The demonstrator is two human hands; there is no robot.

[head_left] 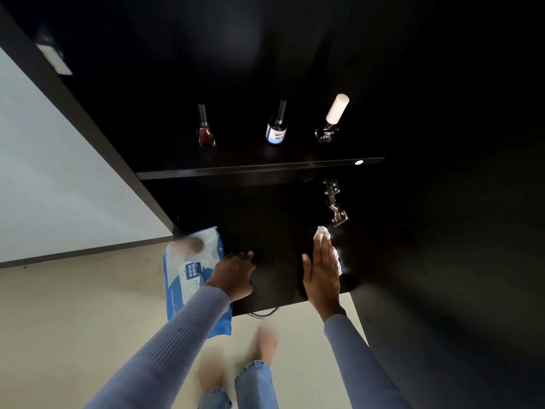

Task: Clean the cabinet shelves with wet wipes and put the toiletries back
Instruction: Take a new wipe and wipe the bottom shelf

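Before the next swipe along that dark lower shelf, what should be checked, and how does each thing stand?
1. Wet wipe under right hand, flat on the lower shelf: ok.
2. Left hand braced on the shelf's front: ok.
3. Wipe pack within reach, at the shelf's left end: ok.
4. Three small bottles upright on the upper shelf: ok.
5. Wipe clean enough: cannot tell.

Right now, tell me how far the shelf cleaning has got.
Looks done: three small bottles stand in a row on the upper shelf.
In hand: the right hand presses a white wipe flat on the lower shelf, while the left hand rests on that shelf beside the wipes pack.
Left: finishing this shelf; I see no other toiletries waiting.
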